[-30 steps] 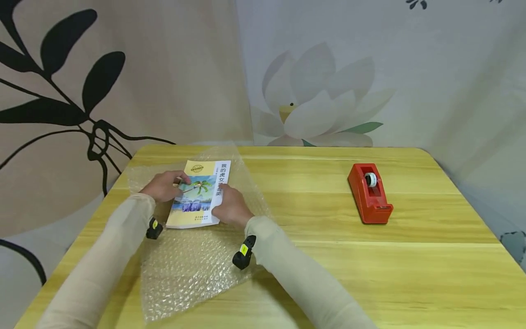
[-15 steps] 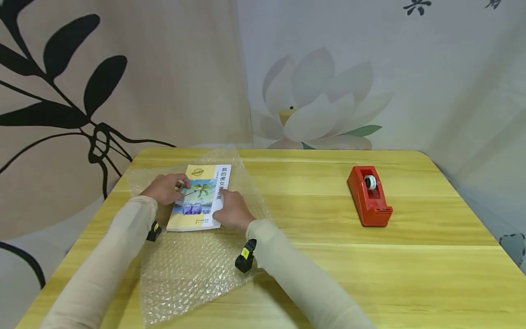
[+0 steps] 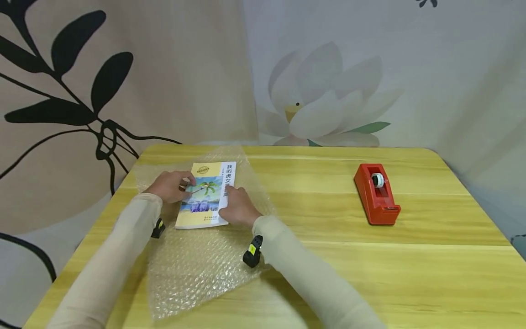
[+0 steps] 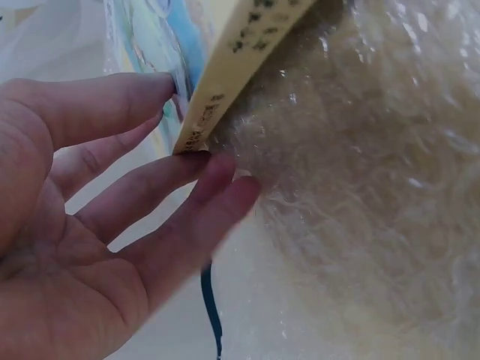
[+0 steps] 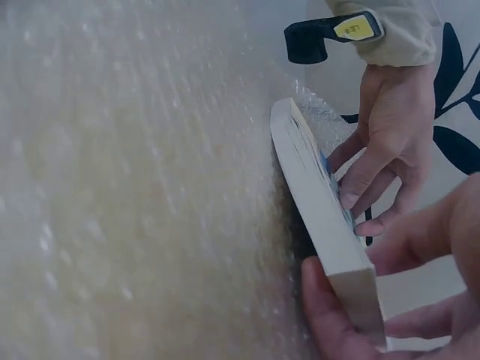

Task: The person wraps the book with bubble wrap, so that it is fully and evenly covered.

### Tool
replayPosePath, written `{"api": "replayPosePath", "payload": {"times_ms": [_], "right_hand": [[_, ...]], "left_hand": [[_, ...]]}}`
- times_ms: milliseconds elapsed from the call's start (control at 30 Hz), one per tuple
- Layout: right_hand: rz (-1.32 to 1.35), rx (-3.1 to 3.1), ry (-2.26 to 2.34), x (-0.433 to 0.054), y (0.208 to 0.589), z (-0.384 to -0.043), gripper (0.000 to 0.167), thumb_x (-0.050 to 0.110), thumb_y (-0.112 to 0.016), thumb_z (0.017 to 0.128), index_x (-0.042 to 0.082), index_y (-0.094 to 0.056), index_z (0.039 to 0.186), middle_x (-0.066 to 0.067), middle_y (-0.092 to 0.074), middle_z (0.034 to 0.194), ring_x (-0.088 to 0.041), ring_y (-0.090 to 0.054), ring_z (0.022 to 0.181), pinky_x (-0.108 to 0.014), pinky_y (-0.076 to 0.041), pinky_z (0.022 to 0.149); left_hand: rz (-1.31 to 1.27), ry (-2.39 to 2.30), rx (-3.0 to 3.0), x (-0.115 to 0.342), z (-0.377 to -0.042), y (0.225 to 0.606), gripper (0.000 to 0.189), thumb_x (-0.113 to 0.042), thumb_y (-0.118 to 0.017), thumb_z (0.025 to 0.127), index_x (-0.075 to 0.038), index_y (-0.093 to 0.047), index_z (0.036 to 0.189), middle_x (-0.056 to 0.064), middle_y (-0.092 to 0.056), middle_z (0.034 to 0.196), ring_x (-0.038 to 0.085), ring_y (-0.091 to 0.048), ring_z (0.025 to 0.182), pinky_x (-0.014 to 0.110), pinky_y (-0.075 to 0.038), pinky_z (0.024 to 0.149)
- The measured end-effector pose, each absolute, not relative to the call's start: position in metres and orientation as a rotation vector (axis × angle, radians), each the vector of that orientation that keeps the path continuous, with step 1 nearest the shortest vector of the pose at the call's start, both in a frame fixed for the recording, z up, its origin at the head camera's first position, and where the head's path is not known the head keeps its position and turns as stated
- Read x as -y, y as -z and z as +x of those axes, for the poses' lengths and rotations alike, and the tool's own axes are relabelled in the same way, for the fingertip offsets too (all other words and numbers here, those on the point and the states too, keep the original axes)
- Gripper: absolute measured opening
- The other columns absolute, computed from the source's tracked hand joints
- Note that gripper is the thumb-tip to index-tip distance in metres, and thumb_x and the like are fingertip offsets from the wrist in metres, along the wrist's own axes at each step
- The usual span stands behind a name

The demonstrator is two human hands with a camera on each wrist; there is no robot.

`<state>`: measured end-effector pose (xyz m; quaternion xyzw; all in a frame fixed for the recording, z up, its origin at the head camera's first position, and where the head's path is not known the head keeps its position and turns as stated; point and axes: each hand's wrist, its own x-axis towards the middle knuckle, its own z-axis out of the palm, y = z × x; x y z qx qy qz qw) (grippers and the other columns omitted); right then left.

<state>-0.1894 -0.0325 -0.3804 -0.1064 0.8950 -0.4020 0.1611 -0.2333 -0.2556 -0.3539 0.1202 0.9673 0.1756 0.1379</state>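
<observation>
A paperback book with a yellow and blue illustrated cover lies over a sheet of bubble wrap on the left half of the table. My left hand holds the book's left edge; in the left wrist view, fingertips rest on the cover while others reach to the spine. On the right side, my right hand grips the lower right part. The right wrist view shows its fingers on both faces of the book near a corner. Part of the spine is hidden by my left hand.
A red tape dispenser with a small roll stands on the right side of the wooden table. Behind the table hangs a curtain printed with leaves and a flower.
The head view has shifted slightly, so everything sits a little farther right in it. Both hands keep their hold on the book, which stays in about the same place on the bubble wrap.
</observation>
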Motion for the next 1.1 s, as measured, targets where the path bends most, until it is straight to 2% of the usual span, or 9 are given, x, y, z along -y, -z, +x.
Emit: {"api": "replayPosePath", "payload": {"times_ms": [100, 167, 233, 333, 400, 467, 700, 933, 1100], "right_hand": [[-0.330, -2.573, 1.077, 0.031, 0.378, -0.190, 0.080, 0.007, -0.063, 0.085, 0.003, -0.029, 0.158, -0.018, -0.047, 0.147, -0.024, -0.048, 0.121, -0.034, -0.047, 0.104], [-0.371, -2.594, 1.009, 0.030, 0.377, -0.191, 0.077, 0.008, -0.063, 0.086, 0.002, -0.033, 0.156, -0.017, -0.051, 0.142, -0.023, -0.050, 0.117, -0.031, -0.048, 0.098], [-0.443, -2.642, 0.889, 0.028, 0.374, -0.190, 0.067, 0.011, -0.065, 0.086, 0.001, -0.043, 0.149, -0.015, -0.058, 0.131, -0.020, -0.053, 0.107, -0.027, -0.049, 0.087], [-0.555, -2.721, 0.689, 0.021, 0.367, -0.185, 0.039, 0.013, -0.066, 0.087, 0.003, -0.061, 0.124, -0.008, -0.064, 0.100, -0.017, -0.055, 0.083, -0.025, -0.047, 0.064], [-0.628, -2.759, 0.561, 0.016, 0.360, -0.181, 0.021, 0.015, -0.067, 0.088, 0.008, -0.064, 0.108, -0.003, -0.063, 0.086, -0.015, -0.054, 0.073, -0.026, -0.044, 0.055], [-0.684, -2.766, 0.471, 0.012, 0.351, -0.175, 0.015, 0.018, -0.067, 0.089, 0.011, -0.064, 0.102, -0.001, -0.063, 0.081, -0.015, -0.056, 0.069, -0.027, -0.044, 0.051], [-0.935, -2.781, 0.201, 0.010, 0.325, -0.140, 0.032, 0.023, -0.070, 0.092, 0.015, -0.067, 0.123, -0.001, -0.073, 0.106, -0.014, -0.065, 0.085, -0.028, -0.052, 0.056], [-1.109, -2.729, 0.105, 0.018, 0.323, -0.099, 0.036, 0.031, -0.071, 0.090, 0.021, -0.067, 0.125, 0.005, -0.071, 0.107, -0.010, -0.066, 0.088, -0.026, -0.055, 0.059], [-1.342, -2.644, 0.098, 0.017, 0.338, -0.075, 0.055, 0.041, -0.072, 0.089, 0.030, -0.056, 0.140, 0.004, -0.062, 0.140, -0.013, -0.063, 0.120, -0.028, -0.060, 0.080]], "left_hand": [[0.349, -0.493, -2.800, 0.255, -0.234, 0.355, 0.022, -0.013, -0.070, 0.093, -0.010, -0.063, 0.114, 0.027, -0.065, 0.130, 0.043, -0.065, 0.117, 0.055, -0.056, 0.093], [0.359, -0.474, -2.802, 0.256, -0.235, 0.355, 0.022, -0.013, -0.070, 0.093, -0.010, -0.063, 0.114, 0.027, -0.067, 0.128, 0.043, -0.066, 0.115, 0.054, -0.057, 0.091], [0.378, -0.464, -2.798, 0.256, -0.235, 0.356, 0.022, -0.012, -0.070, 0.093, -0.009, -0.064, 0.114, 0.027, -0.068, 0.125, 0.042, -0.067, 0.113, 0.052, -0.058, 0.089], [0.417, -0.471, -2.791, 0.254, -0.236, 0.357, 0.023, -0.013, -0.071, 0.092, -0.009, -0.064, 0.114, 0.027, -0.070, 0.121, 0.041, -0.069, 0.110, 0.049, -0.059, 0.086], [0.432, -0.481, -2.788, 0.253, -0.237, 0.356, 0.023, -0.013, -0.071, 0.092, -0.009, -0.065, 0.114, 0.026, -0.070, 0.120, 0.040, -0.069, 0.109, 0.048, -0.059, 0.086], [0.445, -0.481, -2.788, 0.254, -0.238, 0.355, 0.024, -0.013, -0.071, 0.092, -0.008, -0.065, 0.115, 0.026, -0.070, 0.120, 0.040, -0.069, 0.109, 0.049, -0.059, 0.087], [0.498, -0.507, -2.756, 0.261, -0.235, 0.354, 0.028, -0.011, -0.072, 0.092, -0.006, -0.065, 0.119, 0.027, -0.068, 0.123, 0.040, -0.070, 0.109, 0.049, -0.060, 0.088], [0.486, -0.511, -2.765, 0.265, -0.221, 0.348, 0.031, -0.015, -0.071, 0.094, -0.007, -0.067, 0.123, 0.025, -0.064, 0.133, 0.040, -0.067, 0.113, 0.050, -0.059, 0.090], [0.592, -0.635, -2.756, 0.263, -0.197, 0.329, 0.035, -0.008, -0.067, 0.095, -0.005, -0.065, 0.129, 0.021, -0.065, 0.133, 0.038, -0.067, 0.115, 0.048, -0.059, 0.091]]}}
